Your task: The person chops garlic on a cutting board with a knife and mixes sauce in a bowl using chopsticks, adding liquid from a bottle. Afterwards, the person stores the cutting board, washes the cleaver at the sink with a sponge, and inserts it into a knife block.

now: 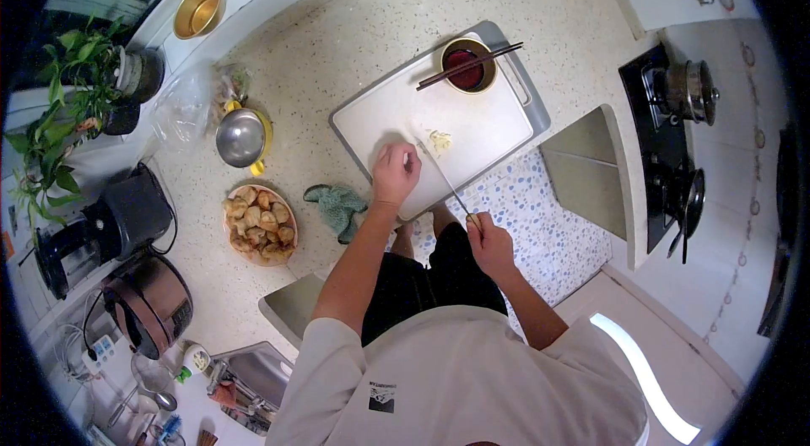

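Observation:
My right hand (491, 245) is wrapped round the handle of a kitchen knife (447, 181), whose blade slants up and left across the cutting board (371, 121). Close to the blade's tip lies a small heap of pale chopped pieces (439, 140), which look like garlic. My left hand (396, 172) rests over the board's near left part, fingers curled in; whatever they hold, if anything, is hidden. At the board's far right stands a bowl of dark red-brown liquid (469, 55), with a pair of dark chopsticks (434, 82) laid across its rim.
Left of the board lie a crumpled green cloth (337, 208) and a plate of browned food pieces (260, 222). Beyond them stands a yellow-handled metal bowl (240, 139). A sink (261, 370) is at lower left. To the right, a stove (654, 151) carries a pot (688, 91) and a pan (693, 197).

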A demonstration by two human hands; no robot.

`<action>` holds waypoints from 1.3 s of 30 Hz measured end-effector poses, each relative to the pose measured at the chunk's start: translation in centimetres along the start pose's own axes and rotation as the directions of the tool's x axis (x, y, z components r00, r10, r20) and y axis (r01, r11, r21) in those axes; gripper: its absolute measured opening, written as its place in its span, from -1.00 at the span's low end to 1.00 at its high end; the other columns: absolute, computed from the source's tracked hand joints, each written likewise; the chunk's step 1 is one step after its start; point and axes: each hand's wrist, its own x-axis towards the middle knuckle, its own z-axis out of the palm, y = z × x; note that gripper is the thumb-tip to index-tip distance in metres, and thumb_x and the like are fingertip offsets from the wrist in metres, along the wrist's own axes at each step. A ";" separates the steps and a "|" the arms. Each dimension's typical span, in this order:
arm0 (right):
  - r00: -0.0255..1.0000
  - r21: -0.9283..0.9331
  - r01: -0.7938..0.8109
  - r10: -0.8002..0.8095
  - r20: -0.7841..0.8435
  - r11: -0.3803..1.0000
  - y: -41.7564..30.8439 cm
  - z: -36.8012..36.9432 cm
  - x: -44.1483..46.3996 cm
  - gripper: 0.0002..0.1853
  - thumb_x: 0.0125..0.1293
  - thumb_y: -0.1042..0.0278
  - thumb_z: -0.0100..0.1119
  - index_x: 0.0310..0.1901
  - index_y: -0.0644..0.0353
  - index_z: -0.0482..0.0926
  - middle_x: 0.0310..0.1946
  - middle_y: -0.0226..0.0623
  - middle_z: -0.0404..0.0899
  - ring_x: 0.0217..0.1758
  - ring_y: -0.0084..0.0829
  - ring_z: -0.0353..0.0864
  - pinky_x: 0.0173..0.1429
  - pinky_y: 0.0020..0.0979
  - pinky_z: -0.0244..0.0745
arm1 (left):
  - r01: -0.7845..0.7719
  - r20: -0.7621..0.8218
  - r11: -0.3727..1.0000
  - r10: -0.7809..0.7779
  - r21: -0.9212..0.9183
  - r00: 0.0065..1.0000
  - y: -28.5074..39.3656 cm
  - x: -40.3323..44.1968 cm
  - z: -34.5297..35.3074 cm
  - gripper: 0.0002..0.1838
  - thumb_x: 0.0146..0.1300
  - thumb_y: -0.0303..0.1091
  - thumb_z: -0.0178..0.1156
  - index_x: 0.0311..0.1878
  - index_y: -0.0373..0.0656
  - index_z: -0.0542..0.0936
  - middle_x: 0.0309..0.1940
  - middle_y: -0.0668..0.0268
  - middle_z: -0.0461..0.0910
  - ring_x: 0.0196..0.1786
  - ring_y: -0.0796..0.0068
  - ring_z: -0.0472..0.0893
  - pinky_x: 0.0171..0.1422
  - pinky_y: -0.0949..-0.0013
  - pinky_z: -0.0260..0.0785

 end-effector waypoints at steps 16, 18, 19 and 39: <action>0.999 -0.016 -0.032 0.032 -0.012 0.999 -2.2 -0.4 0.0 -0.65 0.54 -0.04 0.05 -0.04 0.11 0.48 -0.51 -0.01 0.64 -0.42 0.12 0.67 -0.34 0.07 0.52 | 0.041 -0.165 0.997 -0.030 0.065 0.986 5.2 8.6 -2.6 -0.84 0.37 -0.37 0.25 -0.05 -0.18 0.55 -0.09 0.17 0.62 0.03 0.14 0.56 0.17 0.11 0.34; 0.999 -0.019 -0.025 0.025 -0.022 1.000 -2.5 -0.5 0.1 -0.65 0.54 -0.04 0.06 -0.06 0.12 0.48 -0.51 -0.02 0.65 -0.43 0.11 0.68 -0.34 0.06 0.52 | 0.017 -0.075 0.980 -0.002 0.197 0.997 5.5 10.1 -1.6 -0.80 0.39 -0.26 0.23 -0.02 -0.12 0.55 -0.08 0.17 0.60 0.08 0.08 0.54 0.23 0.00 0.27; 0.999 -0.028 -0.016 0.015 -0.032 0.999 -2.2 -0.2 0.0 -0.65 0.53 -0.04 0.07 -0.07 0.12 0.47 -0.51 -0.03 0.65 -0.44 0.10 0.68 -0.35 0.05 0.53 | 0.017 -0.068 0.971 -0.001 0.237 0.998 5.6 10.5 -1.1 -0.78 0.39 -0.22 0.22 -0.02 -0.11 0.55 -0.06 0.18 0.59 0.10 0.08 0.53 0.23 -0.02 0.25; 0.997 0.035 0.033 -0.031 -0.077 0.999 -0.7 -2.2 1.5 -0.63 0.52 -0.06 0.07 -0.02 0.13 0.48 -0.48 0.00 0.69 -0.41 0.14 0.71 -0.32 0.10 0.59 | -0.138 0.019 0.890 0.144 0.435 0.989 6.4 12.7 2.3 -0.56 0.45 0.00 0.14 0.18 -0.10 0.47 0.18 0.09 0.49 0.36 -0.06 0.36 0.41 -0.24 0.08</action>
